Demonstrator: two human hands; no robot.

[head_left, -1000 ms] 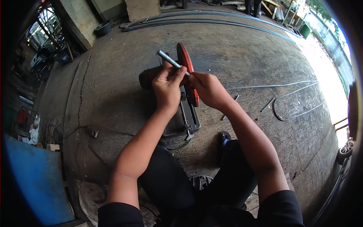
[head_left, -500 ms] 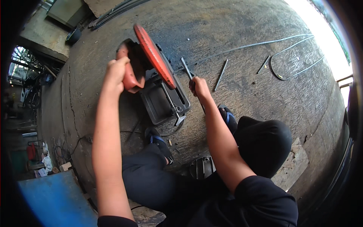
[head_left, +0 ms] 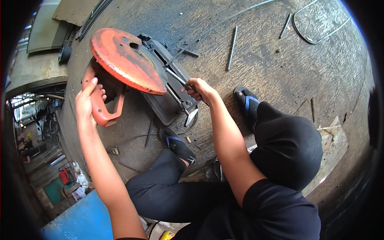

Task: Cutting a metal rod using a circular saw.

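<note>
Head view: person squatting on a concrete floor [head_left: 304, 80] at a chop saw, both hands on it.

Left hand [head_left: 89, 105] has its grip wrapped round the orange handle [head_left: 100, 114] of the chop saw [head_left: 160, 92], whose orange blade guard [head_left: 128, 60] is tilted up over the dark base. Right hand [head_left: 198, 89] is closed on a thin metal rod [head_left: 176, 78] at the saw's vise, though the exact contact is hard to make out. Loose steel rods [head_left: 232, 48] lie on the floor beyond; blue-strapped sandals [head_left: 246, 100] just beside the saw base.
</note>
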